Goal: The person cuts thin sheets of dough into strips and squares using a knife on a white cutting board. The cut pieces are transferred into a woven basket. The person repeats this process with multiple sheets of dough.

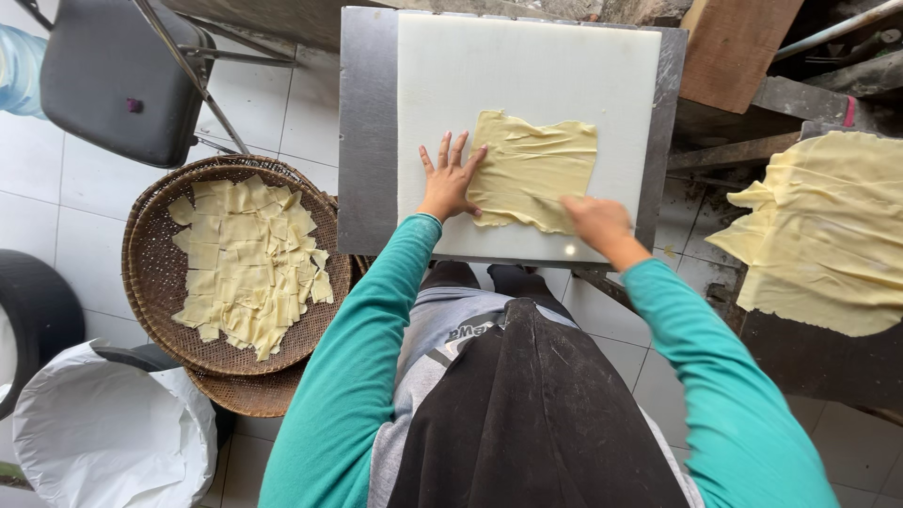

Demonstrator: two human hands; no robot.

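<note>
The person leans over a small metal desk (365, 141) that carries a white cutting board (527, 75), and on that board lies a thin, pale yellow sheet of dough (534, 165), roughly square with ragged edges and a few soft wrinkles, sitting toward the near right part of the board. The left hand (450, 181) is open and flat, fingers spread, its palm on the board and its fingertips touching the left edge of the dough sheet. The right hand (594, 218) rests on the near right corner of the sheet; it is blurred, and whether it is open or pinching the dough cannot be told. Both arms wear teal sleeves (362, 348), and a dark apron (531, 414) hangs over the lap. To the left of the desk, on the tiled floor (71, 202), sits a round woven basket tray (150, 273) stacked on another like it, holding a heap of cut dough squares (245, 263). Nearer the person on that side is a container lined with white plastic (108, 437). To the right, well apart from the board, a pile of large uncut dough sheets (828, 230) drapes over a dark surface. A dark folding chair (118, 75) stands beyond the basket.
</note>
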